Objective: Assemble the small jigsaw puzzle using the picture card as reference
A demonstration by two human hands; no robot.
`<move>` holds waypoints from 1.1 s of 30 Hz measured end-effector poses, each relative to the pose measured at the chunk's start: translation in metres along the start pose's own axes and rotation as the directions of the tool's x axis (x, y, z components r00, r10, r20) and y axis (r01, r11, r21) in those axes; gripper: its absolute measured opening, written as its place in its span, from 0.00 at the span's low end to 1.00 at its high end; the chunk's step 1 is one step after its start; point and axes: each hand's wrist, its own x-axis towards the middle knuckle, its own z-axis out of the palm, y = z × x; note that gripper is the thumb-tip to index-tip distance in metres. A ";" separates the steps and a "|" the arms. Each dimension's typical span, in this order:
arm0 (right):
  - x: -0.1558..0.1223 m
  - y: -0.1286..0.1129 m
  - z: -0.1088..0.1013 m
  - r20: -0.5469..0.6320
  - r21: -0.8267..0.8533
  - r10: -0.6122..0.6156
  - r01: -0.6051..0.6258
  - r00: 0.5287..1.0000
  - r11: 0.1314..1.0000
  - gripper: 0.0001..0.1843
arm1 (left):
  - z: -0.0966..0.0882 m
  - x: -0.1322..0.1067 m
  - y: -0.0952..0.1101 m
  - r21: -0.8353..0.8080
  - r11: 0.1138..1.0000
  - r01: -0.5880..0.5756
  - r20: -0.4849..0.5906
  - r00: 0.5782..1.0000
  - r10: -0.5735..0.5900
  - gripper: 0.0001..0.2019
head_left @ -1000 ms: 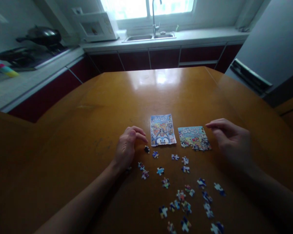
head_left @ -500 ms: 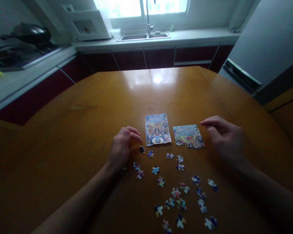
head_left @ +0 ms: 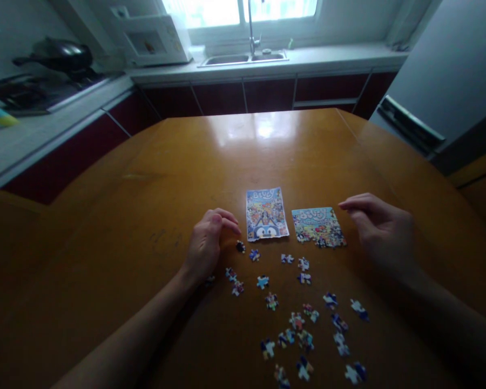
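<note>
Nearest me: loose puzzle pieces (head_left: 296, 321) scattered flat over the near middle and right of the tabletop (head_left: 227, 167), some touching, others well apart. My left forearm (head_left: 146, 324) enters from the near left and slants inward and away; my right forearm (head_left: 457, 313) comes in from the near right, in deeper shade.

A light blue piece (head_left: 262, 281) lies on its own farther in, between the two arms. Beside my left wrist, another piece is partly hidden.

Left hand (head_left: 206, 243): set low at the tabletop, thumb uppermost, fingers bent and loosely together, tips pointing right. A dark piece (head_left: 240, 246) lies just beside those fingertips, on the near side. Whether anything is under the fingers, I cannot tell.

Right hand (head_left: 383, 229): wrist slightly bent, fingers folded, thumb and index tips drawn close and pointing left. Contact between the tips, or a piece in them, cannot be made out.

Assembled section (head_left: 318, 227): flat, just left of my right fingertips, near edge jagged. Picture sheet (head_left: 266, 214): left of it with a gap between, near my left fingertips.

Far side: dark red cabinets (head_left: 222, 98), the sink (head_left: 250, 60) above them, microwave (head_left: 157, 42) to its left.
</note>
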 end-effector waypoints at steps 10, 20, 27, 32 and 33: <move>0.000 -0.002 -0.001 -0.012 0.006 0.004 -0.004 1.000 1.000 0.10 | -0.001 0.000 0.001 -0.018 1.000 0.012 0.002 1.000 -0.012 0.32; 0.001 0.001 -0.001 -0.014 -0.011 -0.024 0.023 1.000 1.000 0.10 | 0.001 0.001 -0.001 -0.023 0.999 0.029 -0.011 1.000 -0.029 0.32; 0.000 0.001 -0.002 -0.021 0.002 -0.021 0.021 1.000 1.000 0.10 | 0.001 0.004 0.000 -0.049 0.998 0.026 -0.026 0.999 -0.027 0.32; 0.001 0.002 -0.004 -0.024 0.005 -0.025 0.025 0.999 1.000 0.10 | 0.001 0.007 0.000 -0.077 0.997 0.024 -0.035 0.999 -0.027 0.32; 0.001 0.002 -0.004 -0.021 0.004 -0.026 0.027 0.999 1.000 0.10 | 0.001 0.007 0.000 -0.085 0.996 0.024 -0.037 0.999 -0.027 0.31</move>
